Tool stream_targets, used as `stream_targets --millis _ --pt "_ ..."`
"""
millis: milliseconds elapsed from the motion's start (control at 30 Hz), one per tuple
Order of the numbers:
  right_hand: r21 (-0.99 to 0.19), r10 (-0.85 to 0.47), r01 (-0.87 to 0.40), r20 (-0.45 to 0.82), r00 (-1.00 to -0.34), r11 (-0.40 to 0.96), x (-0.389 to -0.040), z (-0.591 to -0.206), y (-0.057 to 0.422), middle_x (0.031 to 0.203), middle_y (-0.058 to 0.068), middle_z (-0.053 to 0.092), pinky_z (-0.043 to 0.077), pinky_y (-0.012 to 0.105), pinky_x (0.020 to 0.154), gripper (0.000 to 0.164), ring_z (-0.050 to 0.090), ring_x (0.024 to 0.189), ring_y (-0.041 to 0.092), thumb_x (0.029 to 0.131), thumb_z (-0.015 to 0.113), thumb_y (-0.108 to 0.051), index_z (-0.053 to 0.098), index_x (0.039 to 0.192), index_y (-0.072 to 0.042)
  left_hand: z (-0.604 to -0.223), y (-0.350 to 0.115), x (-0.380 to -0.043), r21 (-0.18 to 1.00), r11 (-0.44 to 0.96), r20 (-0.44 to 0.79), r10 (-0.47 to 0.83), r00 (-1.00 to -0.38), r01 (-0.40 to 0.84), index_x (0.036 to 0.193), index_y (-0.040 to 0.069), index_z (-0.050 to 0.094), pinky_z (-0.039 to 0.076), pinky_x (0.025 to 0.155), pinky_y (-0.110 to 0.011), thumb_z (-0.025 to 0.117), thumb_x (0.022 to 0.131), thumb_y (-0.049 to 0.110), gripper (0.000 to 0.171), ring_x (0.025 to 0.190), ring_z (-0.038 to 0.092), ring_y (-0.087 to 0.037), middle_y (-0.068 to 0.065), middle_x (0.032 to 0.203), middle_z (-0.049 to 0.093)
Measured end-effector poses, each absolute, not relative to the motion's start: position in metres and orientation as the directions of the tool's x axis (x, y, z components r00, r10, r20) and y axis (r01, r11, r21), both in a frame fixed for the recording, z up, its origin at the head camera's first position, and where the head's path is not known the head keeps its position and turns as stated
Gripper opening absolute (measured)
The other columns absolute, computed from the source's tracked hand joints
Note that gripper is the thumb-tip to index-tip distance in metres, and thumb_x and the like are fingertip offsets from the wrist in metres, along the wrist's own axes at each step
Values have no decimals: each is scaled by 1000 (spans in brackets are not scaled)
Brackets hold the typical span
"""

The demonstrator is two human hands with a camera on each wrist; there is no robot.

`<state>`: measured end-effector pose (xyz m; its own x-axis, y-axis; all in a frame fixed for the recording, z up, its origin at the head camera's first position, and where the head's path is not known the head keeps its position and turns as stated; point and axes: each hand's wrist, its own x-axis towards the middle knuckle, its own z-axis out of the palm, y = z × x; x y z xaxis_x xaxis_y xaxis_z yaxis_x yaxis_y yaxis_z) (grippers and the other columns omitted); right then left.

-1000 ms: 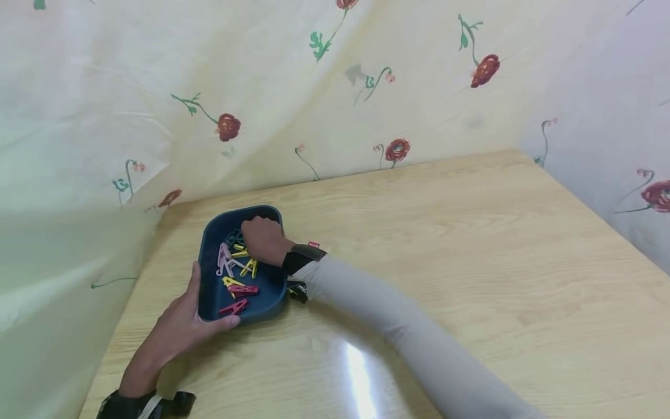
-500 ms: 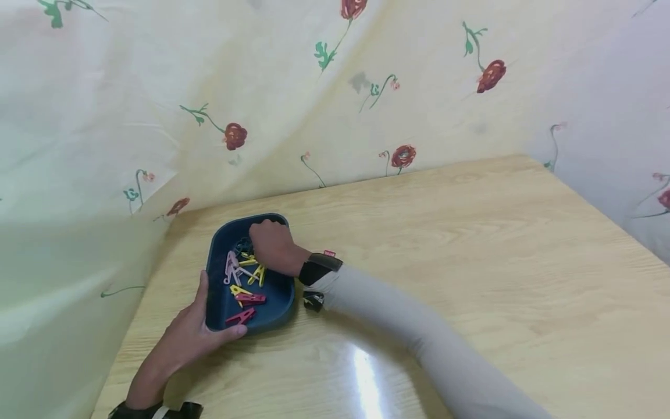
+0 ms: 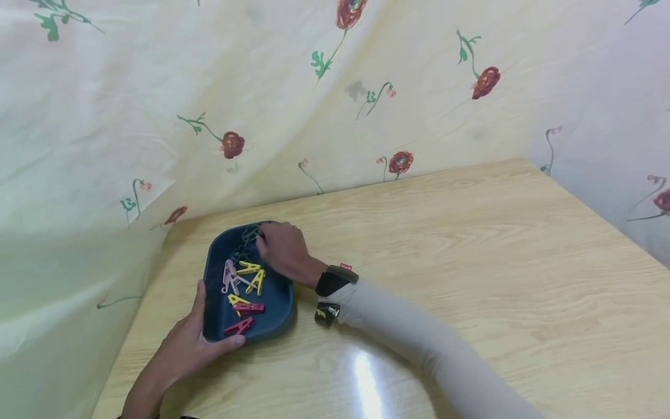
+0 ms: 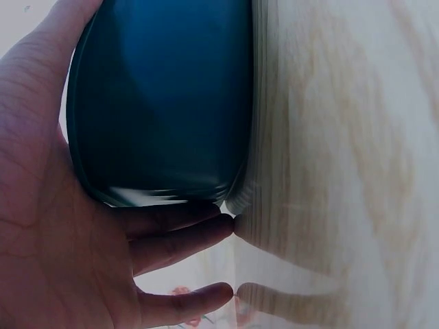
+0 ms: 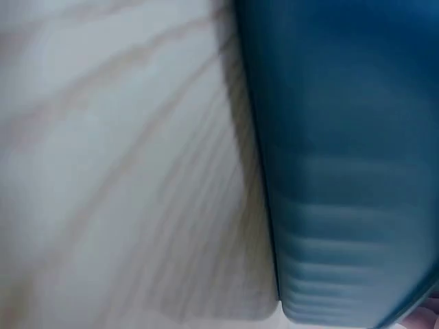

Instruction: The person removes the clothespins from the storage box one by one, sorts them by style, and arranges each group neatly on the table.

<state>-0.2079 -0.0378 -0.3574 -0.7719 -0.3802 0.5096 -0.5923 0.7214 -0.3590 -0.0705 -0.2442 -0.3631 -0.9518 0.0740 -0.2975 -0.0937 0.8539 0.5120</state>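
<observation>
In the head view a dark blue plastic tray (image 3: 285, 317) stands at the table's left side. My left hand (image 3: 191, 343) steadies its near-left corner, thumb along the near rim. Straight fingers of that hand lie against the wall in the left wrist view. Over the tray's far right part, my right hand (image 3: 285, 247) has curled fingers and seems to pinch a dark green clothespin (image 3: 250, 234); its fingertips are hidden. Another dark green piece (image 3: 241, 255) lies below it. Pale pink clothespins (image 3: 230, 276), yellow clothespins (image 3: 256, 282) and red clothespins (image 3: 248, 308) lie loose inside.
The wooden table (image 3: 445, 262) stretches far to the right of the tray. A floral cloth (image 3: 288, 105) hangs behind the table and along its left side. The right wrist view shows mostly the tray's outer wall (image 5: 343, 171).
My right hand has shifted right and slightly toward me within the tray, uncovering more dark green pieces, one now beside its fingers. The left hand keeps its place on the tray.
</observation>
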Motion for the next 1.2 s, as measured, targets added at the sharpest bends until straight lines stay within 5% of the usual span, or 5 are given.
stream_targets --millis 200,500,667,933,1200 --pt "-346 -285 -576 615 -735 740 -214 -361 -26 68 -3 64 43 22 49 17 56 55 7 96 63 -17 72 82 -12 -365 -243 -70 500 856 -331 48 -942 -132 152 13 -30 29 106 -70 70 77 71 138 140 24 -57 -35 159 7" --pt "-452 -120 -430 568 -814 782 -235 -365 -2 75 1 73 42 26 45 16 60 55 15 95 67 -21 80 91 -12 -365 -246 -75 494 861 -318 53 -947 -118 152 13 -29 31 104 -70 70 78 70 136 140 24 -57 -36 159 7" --pt "-571 -23 -310 453 -891 760 -250 -370 16 68 -1 69 40 28 45 23 60 57 16 92 66 -19 77 73 -12 -364 -246 -77 493 862 -315 52 -948 -117 152 14 -29 31 104 -70 70 77 70 137 140 24 -58 -36 159 7" --pt "-603 56 -135 286 -956 786 -266 -380 48 47 -6 35 24 28 42 43 35 48 13 83 63 -11 41 46 -16 -364 -244 -78 520 845 -324 57 -944 -127 151 17 -31 29 105 -71 71 77 70 137 141 21 -58 -34 160 6" --pt "-576 37 -99 219 -975 811 -263 -387 61 50 -5 49 31 29 41 35 43 49 14 87 65 -15 60 52 -13 -365 -242 -73 523 836 -356 36 -934 -167 151 18 -32 28 106 -70 71 77 70 137 142 18 -56 -32 161 3"
